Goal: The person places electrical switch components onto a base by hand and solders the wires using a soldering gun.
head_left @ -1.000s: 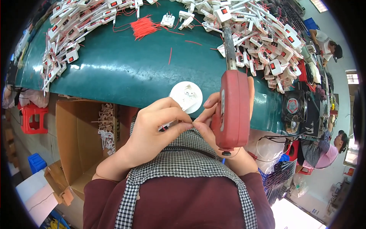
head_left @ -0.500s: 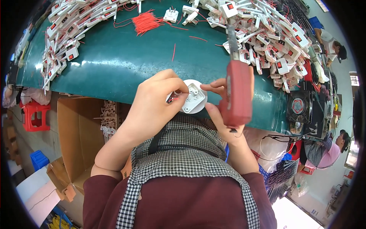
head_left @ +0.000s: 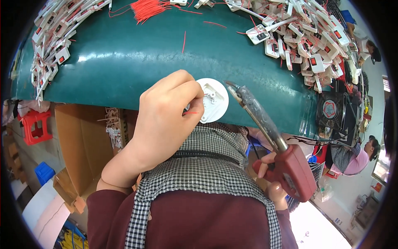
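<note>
My left hand point(head_left: 168, 112) is closed in a pinch at the left side of a round white plastic disc point(head_left: 222, 108). A short piece of red wire point(head_left: 191, 112) shows within its curled fingers; the fingertips hide what else they may grip. On the disc lies a squarish white plastic housing point(head_left: 212, 88) with a raised post and small metal parts inside. My right hand point(head_left: 265, 165) is wrapped round the handle of a red soldering gun point(head_left: 296, 174). The gun's dark metal barrel point(head_left: 265, 118) slants up and left, its tip just right of the disc and apart from it.
A bundle of red wires point(head_left: 147, 10) lies at the far edge of the green table point(head_left: 124, 70). White plug housings with red switches are heaped at left point(head_left: 62, 27) and right point(head_left: 317, 62). A small fan point(head_left: 329, 108) stands at right; an open cardboard box point(head_left: 78, 145) is below left.
My right hand has drawn back from the disc, down and right, with the soldering gun now slanting up-left instead of upright. My left hand stays at the disc. The view has shifted slightly.
</note>
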`<move>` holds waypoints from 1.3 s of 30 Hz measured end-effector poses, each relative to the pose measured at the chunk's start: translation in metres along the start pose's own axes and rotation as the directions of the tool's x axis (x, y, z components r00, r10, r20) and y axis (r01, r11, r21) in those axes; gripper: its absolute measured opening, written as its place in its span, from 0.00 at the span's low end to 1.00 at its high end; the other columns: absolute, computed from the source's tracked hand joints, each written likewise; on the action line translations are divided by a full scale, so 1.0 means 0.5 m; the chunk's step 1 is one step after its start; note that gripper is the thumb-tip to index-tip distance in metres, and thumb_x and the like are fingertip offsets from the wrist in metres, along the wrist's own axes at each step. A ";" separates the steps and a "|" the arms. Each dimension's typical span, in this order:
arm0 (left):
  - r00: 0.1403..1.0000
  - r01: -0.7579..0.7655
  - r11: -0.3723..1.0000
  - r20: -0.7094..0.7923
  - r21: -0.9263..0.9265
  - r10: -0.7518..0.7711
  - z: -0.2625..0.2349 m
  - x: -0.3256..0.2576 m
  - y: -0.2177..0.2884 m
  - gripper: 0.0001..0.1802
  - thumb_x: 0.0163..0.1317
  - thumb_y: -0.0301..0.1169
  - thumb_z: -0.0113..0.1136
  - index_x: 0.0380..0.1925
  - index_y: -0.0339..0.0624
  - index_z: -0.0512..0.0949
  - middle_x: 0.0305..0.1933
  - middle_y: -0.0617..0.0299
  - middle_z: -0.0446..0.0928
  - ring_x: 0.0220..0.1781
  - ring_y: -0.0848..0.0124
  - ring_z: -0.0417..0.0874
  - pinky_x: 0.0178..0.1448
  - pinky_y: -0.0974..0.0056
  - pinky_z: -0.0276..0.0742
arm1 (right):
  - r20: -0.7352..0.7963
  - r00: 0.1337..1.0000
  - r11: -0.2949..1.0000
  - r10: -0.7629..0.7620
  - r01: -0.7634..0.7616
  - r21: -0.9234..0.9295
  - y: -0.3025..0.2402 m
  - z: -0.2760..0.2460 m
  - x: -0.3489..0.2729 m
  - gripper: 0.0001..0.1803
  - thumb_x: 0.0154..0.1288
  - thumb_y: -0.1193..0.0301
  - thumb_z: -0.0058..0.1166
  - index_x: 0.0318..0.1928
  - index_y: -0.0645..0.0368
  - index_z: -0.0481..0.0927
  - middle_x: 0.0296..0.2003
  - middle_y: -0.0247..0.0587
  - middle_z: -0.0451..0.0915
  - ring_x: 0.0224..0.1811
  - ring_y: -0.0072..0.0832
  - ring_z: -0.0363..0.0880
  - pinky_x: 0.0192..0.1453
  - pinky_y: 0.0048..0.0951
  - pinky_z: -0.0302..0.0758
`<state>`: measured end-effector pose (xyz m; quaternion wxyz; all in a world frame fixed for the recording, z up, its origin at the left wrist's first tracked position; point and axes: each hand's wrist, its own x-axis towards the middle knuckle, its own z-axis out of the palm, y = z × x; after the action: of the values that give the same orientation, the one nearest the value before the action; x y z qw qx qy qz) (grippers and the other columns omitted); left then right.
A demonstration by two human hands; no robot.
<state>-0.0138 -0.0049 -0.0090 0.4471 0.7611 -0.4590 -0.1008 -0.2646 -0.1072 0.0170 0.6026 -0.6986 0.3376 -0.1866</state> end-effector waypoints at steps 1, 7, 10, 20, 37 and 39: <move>1.000 -0.014 1.000 0.001 0.003 0.014 0.000 0.002 0.000 0.05 0.46 0.16 0.59 0.24 0.34 0.75 0.28 0.60 0.74 0.27 0.70 0.75 0.29 0.68 0.69 | 0.016 0.999 0.999 -0.047 0.048 -0.007 0.004 0.003 0.000 0.34 0.55 0.43 0.60 0.37 0.69 0.79 0.29 0.40 0.79 0.28 0.28 0.78 0.34 0.26 0.73; 1.000 -0.021 1.000 -0.016 -0.005 0.021 0.000 -0.005 -0.005 0.05 0.46 0.16 0.59 0.24 0.34 0.75 0.28 0.60 0.73 0.26 0.70 0.74 0.29 0.68 0.68 | 0.175 0.978 0.992 0.113 -0.120 0.027 -0.009 -0.001 -0.005 0.31 0.49 0.54 0.67 0.43 0.70 0.77 0.31 0.39 0.79 0.28 0.23 0.77 0.32 0.22 0.73; 1.000 -0.018 1.000 -0.015 -0.007 0.018 0.005 -0.003 -0.002 0.05 0.47 0.16 0.59 0.24 0.34 0.75 0.27 0.60 0.73 0.26 0.70 0.73 0.29 0.68 0.68 | 0.112 0.978 0.959 0.175 -0.195 0.206 -0.002 0.007 -0.016 0.33 0.44 0.68 0.66 0.52 0.71 0.73 0.31 0.38 0.79 0.27 0.20 0.76 0.32 0.20 0.74; 0.996 -0.068 0.998 -0.056 -0.012 0.067 0.010 -0.003 -0.003 0.06 0.44 0.18 0.58 0.20 0.36 0.71 0.24 0.56 0.69 0.27 0.58 0.74 0.31 0.57 0.71 | 0.138 0.990 0.969 -0.034 0.066 -0.236 0.051 -0.004 -0.035 0.31 0.37 0.80 0.59 0.51 0.69 0.76 0.33 0.42 0.80 0.29 0.26 0.80 0.36 0.23 0.77; 0.998 -0.047 0.997 -0.049 0.053 0.049 0.012 -0.001 0.006 0.05 0.45 0.16 0.59 0.22 0.34 0.73 0.25 0.58 0.71 0.25 0.65 0.76 0.29 0.64 0.70 | 0.179 0.980 0.893 -0.085 0.155 -0.422 0.047 0.004 -0.040 0.45 0.33 0.80 0.63 0.61 0.65 0.68 0.25 0.31 0.80 0.24 0.21 0.81 0.33 0.22 0.76; 0.997 -0.050 0.997 -0.053 0.058 0.053 0.012 -0.001 0.006 0.05 0.45 0.16 0.59 0.22 0.34 0.73 0.25 0.58 0.71 0.25 0.65 0.76 0.28 0.64 0.70 | 0.148 0.980 0.909 -0.134 0.182 -0.375 0.049 0.010 -0.042 0.43 0.34 0.79 0.63 0.60 0.65 0.69 0.25 0.32 0.81 0.24 0.22 0.80 0.32 0.22 0.76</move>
<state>-0.0196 -0.0086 -0.0103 0.4403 0.7638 -0.4686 -0.0556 -0.2818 -0.0901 -0.0045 0.4548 -0.8387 0.2734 -0.1225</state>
